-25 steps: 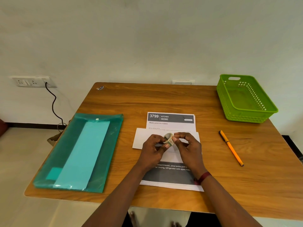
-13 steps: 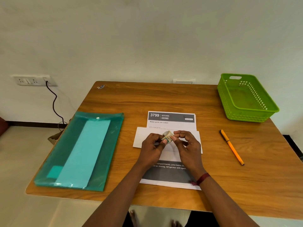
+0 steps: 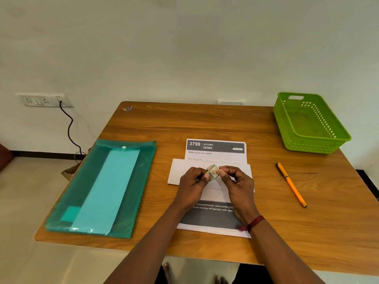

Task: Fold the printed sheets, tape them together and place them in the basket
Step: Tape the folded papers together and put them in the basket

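Barely shifted from a second ago, the left hand [image 3: 192, 185] and right hand [image 3: 238, 183] still pinch a small tape roll [image 3: 213, 172] between curled fingertips, just above the folded white sheet [image 3: 178, 173] lying across a printed sheet [image 3: 215, 153] on the table [image 3: 205, 124]. Farther right lies a pen [image 3: 291, 184]; the green basket [image 3: 311, 146] stands at the far right corner.

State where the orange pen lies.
Head view: the orange pen lies on the table's right side, right of the printed sheets and nearer than the green basket.
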The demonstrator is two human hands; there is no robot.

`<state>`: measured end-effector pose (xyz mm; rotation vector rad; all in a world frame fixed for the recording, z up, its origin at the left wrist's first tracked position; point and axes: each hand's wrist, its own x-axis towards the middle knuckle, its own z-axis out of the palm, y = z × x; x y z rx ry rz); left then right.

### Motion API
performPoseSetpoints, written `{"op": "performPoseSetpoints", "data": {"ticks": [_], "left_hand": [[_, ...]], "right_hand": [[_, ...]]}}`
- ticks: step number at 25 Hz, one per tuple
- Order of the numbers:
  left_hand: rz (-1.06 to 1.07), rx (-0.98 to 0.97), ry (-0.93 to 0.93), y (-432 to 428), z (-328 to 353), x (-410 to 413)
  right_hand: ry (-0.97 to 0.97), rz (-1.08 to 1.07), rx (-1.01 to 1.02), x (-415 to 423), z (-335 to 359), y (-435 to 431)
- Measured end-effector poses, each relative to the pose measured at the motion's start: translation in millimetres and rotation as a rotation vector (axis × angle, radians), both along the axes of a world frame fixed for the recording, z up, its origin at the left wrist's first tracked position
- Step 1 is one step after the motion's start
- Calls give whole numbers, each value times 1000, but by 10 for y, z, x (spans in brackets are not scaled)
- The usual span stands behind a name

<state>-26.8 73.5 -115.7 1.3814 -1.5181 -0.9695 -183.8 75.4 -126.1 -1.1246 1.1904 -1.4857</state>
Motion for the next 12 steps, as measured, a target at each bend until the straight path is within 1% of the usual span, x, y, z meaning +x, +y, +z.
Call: {"op": "performPoseSetpoints", "data": {"ticks": [4,8,12], "left_hand": [[11,8,-1,-8,-25,-10],[23,14,7,-15,-37,-13],[50,72,67,-31,-12,-14]], "right_hand": [[-38,-3,-8,-11,21,20],[-33,13,-31,-19,17,28],[-93,-6,0,-39,25,32]]}}
